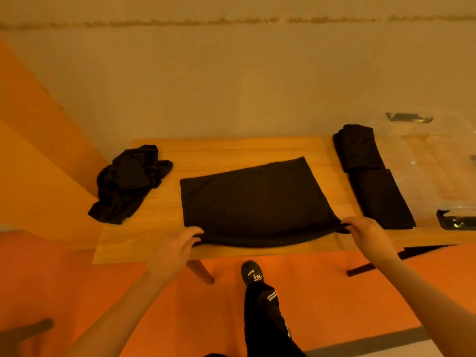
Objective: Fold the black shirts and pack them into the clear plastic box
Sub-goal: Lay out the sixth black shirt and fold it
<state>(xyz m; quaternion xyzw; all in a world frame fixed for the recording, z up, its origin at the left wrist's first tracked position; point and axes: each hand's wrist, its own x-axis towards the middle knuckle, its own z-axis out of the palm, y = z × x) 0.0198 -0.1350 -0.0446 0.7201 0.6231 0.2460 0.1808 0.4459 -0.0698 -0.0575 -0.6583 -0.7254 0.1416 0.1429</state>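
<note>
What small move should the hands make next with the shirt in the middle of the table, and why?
Probably lift the near edge and fold it away, over the far half. The left hand and right hand each pinch a near corner of the flat half-folded shirt, which looks wider than the folded shirts by the clear plastic box.

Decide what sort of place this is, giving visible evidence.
Probably a plain indoor room set up for folding laundry: a wooden table against a bare wall, an orange floor, black shirts and a clear plastic box.
</note>
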